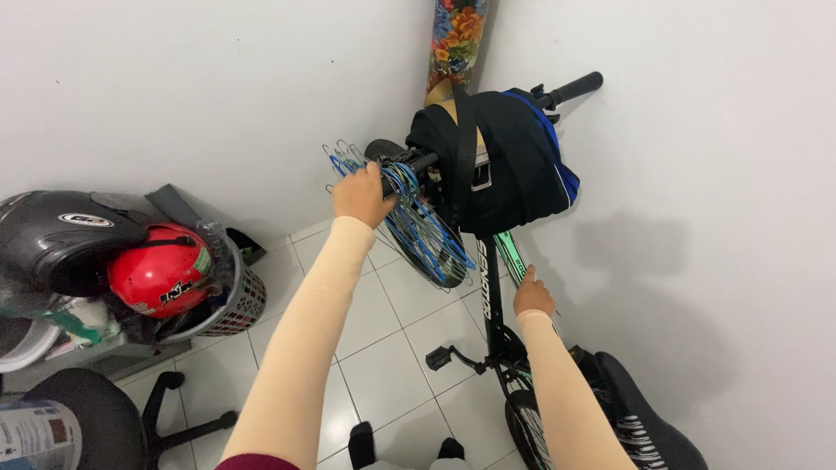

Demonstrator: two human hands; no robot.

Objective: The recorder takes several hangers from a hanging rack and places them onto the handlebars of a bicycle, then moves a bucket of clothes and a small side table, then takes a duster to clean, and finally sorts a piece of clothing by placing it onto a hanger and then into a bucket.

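At bike handlebar: L hand stretched out, gripping blue wire hangers; R hand fingers extended, touching bike frame.

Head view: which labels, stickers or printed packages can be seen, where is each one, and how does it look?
Oval sticker: on the black helmet, far left; white with dark edge.
Black lettering: on the red helmet in the basket.
Cylindrical container: bottom left corner; white and blue label with red patch.
White lettering: on the black bike frame.
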